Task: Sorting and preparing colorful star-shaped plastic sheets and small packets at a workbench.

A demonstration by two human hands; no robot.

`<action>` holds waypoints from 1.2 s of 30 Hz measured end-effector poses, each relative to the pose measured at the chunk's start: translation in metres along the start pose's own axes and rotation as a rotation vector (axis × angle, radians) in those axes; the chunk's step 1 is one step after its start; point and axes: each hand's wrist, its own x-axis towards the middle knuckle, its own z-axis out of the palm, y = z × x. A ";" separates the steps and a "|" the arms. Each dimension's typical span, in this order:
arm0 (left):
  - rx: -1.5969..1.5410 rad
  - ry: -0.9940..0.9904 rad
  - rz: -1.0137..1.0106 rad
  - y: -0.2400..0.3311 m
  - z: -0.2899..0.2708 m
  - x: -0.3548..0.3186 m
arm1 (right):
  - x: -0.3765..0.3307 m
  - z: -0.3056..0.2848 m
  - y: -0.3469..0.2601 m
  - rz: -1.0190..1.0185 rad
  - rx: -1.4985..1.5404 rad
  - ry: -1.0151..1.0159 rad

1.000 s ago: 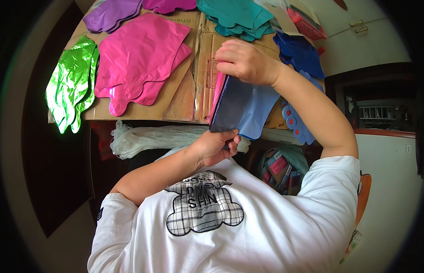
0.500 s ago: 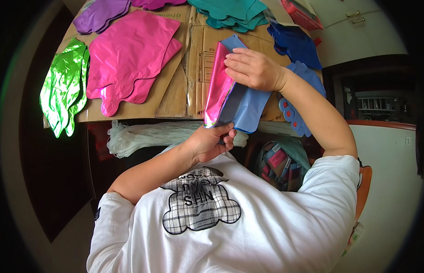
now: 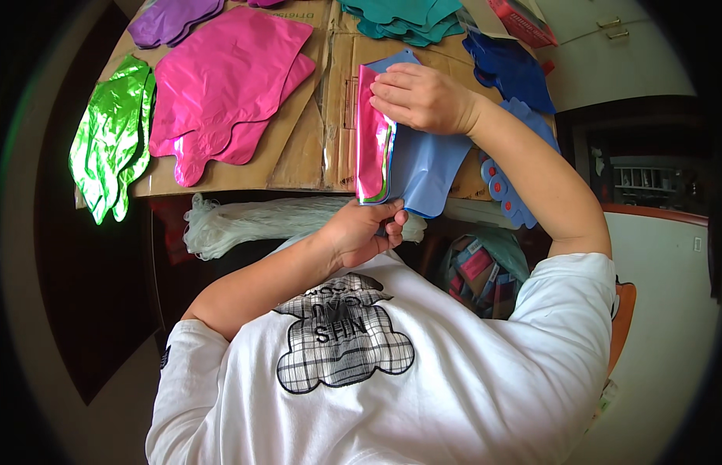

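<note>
On the near edge of the cardboard lies a stack of flat foil balloons (image 3: pixel 431 167), matte light blue with shiny pink and a sliver of green. Its left side is folded over into a lengthwise pink strip. My left hand (image 3: pixel 369 231) pinches the stack's near edge between thumb and fingers, at the bottom of the fold. Across the upper part of the fold lies my right hand (image 3: pixel 424 101), palm down, its fingers stretched out over the pink strip. The right thumb is hidden.
Large pink foil balloons (image 3: pixel 229 77) and bright green ones (image 3: pixel 113 136) lie at left. Purple (image 3: pixel 171 22), teal (image 3: pixel 407 17), dark blue (image 3: pixel 510 71) and light-blue ones (image 3: pixel 512 201) edge the cardboard (image 3: pixel 299 159). White ribbon strands (image 3: pixel 260 225) and a bag of packets (image 3: pixel 485 271) sit below.
My right hand has slid a little to the left over the fold. The pink strip lies flatter and looks wider. My left hand keeps its pinch on the near edge.
</note>
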 end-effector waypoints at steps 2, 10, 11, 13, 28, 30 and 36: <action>-0.016 0.006 -0.007 -0.001 0.000 0.001 | -0.002 0.001 -0.001 0.003 -0.011 0.023; -0.025 -0.002 -0.008 0.000 0.000 -0.001 | -0.008 0.004 -0.005 0.027 0.056 -0.057; -0.024 -0.004 -0.007 0.000 0.000 0.000 | -0.008 0.004 -0.006 0.031 0.064 -0.078; -0.026 -0.007 -0.012 0.000 -0.001 0.000 | -0.008 0.002 -0.007 0.043 0.079 -0.121; 0.088 -0.033 -0.029 0.003 -0.004 -0.003 | -0.009 0.002 -0.004 0.088 0.190 -0.240; 0.171 -0.001 -0.151 0.014 0.003 -0.019 | -0.007 0.000 -0.006 0.104 0.195 -0.269; 1.796 -0.040 0.140 0.115 0.039 -0.084 | -0.010 -0.004 -0.011 0.145 0.195 -0.314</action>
